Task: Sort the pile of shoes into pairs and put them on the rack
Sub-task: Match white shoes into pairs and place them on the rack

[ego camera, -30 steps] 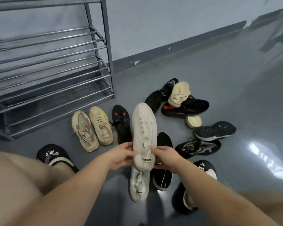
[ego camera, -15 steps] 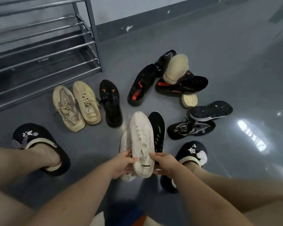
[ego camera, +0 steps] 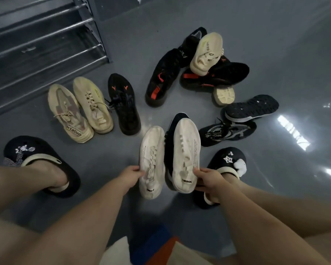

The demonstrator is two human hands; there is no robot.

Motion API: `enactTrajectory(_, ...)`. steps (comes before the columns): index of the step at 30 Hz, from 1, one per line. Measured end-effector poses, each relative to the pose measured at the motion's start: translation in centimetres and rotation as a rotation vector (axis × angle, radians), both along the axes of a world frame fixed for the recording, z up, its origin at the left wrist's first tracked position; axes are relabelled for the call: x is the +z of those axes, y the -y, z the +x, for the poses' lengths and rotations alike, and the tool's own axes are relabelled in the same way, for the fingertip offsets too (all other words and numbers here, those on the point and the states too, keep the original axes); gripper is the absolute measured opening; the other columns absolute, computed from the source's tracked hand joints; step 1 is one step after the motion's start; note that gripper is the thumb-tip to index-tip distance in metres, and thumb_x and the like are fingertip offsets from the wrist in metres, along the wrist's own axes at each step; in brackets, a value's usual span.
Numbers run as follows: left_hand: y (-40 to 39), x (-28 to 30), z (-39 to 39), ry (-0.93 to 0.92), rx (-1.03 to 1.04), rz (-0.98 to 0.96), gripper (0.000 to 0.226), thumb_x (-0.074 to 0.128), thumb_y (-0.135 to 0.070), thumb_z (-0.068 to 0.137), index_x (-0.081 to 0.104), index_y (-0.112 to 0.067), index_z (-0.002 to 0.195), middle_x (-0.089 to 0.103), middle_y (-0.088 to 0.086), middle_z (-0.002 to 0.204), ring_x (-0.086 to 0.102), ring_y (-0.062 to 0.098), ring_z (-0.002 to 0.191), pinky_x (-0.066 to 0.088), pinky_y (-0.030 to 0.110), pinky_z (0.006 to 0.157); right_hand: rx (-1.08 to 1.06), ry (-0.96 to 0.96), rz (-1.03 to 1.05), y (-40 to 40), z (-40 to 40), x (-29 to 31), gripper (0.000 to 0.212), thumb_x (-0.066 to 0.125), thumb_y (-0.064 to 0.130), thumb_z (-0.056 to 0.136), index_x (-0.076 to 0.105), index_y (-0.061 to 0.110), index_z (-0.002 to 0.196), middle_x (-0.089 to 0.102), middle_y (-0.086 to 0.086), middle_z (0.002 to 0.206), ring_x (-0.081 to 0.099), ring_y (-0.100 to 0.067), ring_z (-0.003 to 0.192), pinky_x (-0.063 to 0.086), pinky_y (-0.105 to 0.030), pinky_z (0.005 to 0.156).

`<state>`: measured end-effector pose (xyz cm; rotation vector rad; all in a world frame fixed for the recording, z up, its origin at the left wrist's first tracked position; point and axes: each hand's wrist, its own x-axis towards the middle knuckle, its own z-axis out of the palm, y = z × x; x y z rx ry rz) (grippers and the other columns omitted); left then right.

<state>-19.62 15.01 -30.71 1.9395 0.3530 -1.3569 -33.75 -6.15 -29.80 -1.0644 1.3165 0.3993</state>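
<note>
Pinched at the heel collars, two white knit sneakers, one in the left hand, one in the right hand, are held at 6 o'clock of the pile; light, soft uppers are judged best gripped there.

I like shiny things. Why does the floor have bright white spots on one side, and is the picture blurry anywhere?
Head view: the white spots are lights reflecting off the glossy grey floor, to the right of the shoes. Head view: the wide lens bends the rack bars, and the white shoe in the left hand looks slightly soft.
</note>
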Motion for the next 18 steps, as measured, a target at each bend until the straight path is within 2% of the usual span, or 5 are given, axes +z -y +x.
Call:
enactTrajectory(4, -1.2, -4.0, -0.6, -0.009, -0.098, 0.03, 0.064, 0.07, -0.03, 0.08, 0.046, -0.006, 0.135, 0.057, 0.013, 0.132, 0.057, 0.029, 0.117, 0.043, 0.042, 0.104, 0.007, 0.013, 0.034, -0.3, -0.3, -0.6, 0.025, 0.06, 0.023, 0.092, 0.063, 0.009, 0.113, 0.07, -0.012, 0.103, 0.066, -0.028, 0.094, 0.054, -0.035, 0.071)
enactTrajectory(6, -0.9, -3.5, -0.8, -0.03, -0.113, 0.042, 0.057, 0.068, -0.027, 0.083, 0.048, -0.006, 0.132, 0.059, 0.01, 0.128, 0.058, 0.027, 0.114, 0.046, 0.036, 0.099, 0.002, 0.012, 0.091, -0.3, -0.6, -0.8, 0.024, 0.059, 0.022, 0.092, 0.063, 0.01, 0.112, 0.069, -0.013, 0.107, 0.065, -0.029, 0.099, 0.054, -0.039, 0.08)
enactTrajectory(9, 0.2, -2.2, -0.7, -0.048, -0.127, 0.077, 0.047, 0.063, -0.022, 0.089, 0.048, -0.005, 0.13, 0.059, 0.011, 0.126, 0.057, 0.027, 0.114, 0.045, 0.031, 0.087, 0.018, -0.015, 0.154, -0.3, -1.1, -1.1, 0.024, 0.059, 0.021, 0.092, 0.063, 0.013, 0.115, 0.07, -0.01, 0.107, 0.066, -0.026, 0.097, 0.052, -0.036, 0.076)
enactTrajectory(13, 0.4, -2.9, -0.3, -0.065, -0.058, 0.088, 0.05, 0.063, -0.019, 0.089, 0.045, -0.004, 0.133, 0.056, 0.013, 0.131, 0.054, 0.029, 0.118, 0.041, 0.031, 0.089, 0.015, -0.022, 0.162, -0.2, -1.0, -1.6, 0.027, 0.057, 0.019, 0.093, 0.062, 0.012, 0.118, 0.069, -0.011, 0.11, 0.064, -0.027, 0.099, 0.052, -0.037, 0.079)
enactTrajectory(18, 0.9, -3.1, -0.6, -0.193, -0.045, 0.034, 0.055, 0.062, -0.023, 0.089, 0.042, -0.001, 0.136, 0.053, 0.009, 0.134, 0.051, 0.026, 0.122, 0.038, 0.03, 0.097, 0.007, -0.028, 0.166, -0.4, -0.8, -1.6, 0.024, 0.057, 0.018, 0.093, 0.062, 0.012, 0.116, 0.069, -0.009, 0.107, 0.065, -0.023, 0.093, 0.051, -0.035, 0.073)
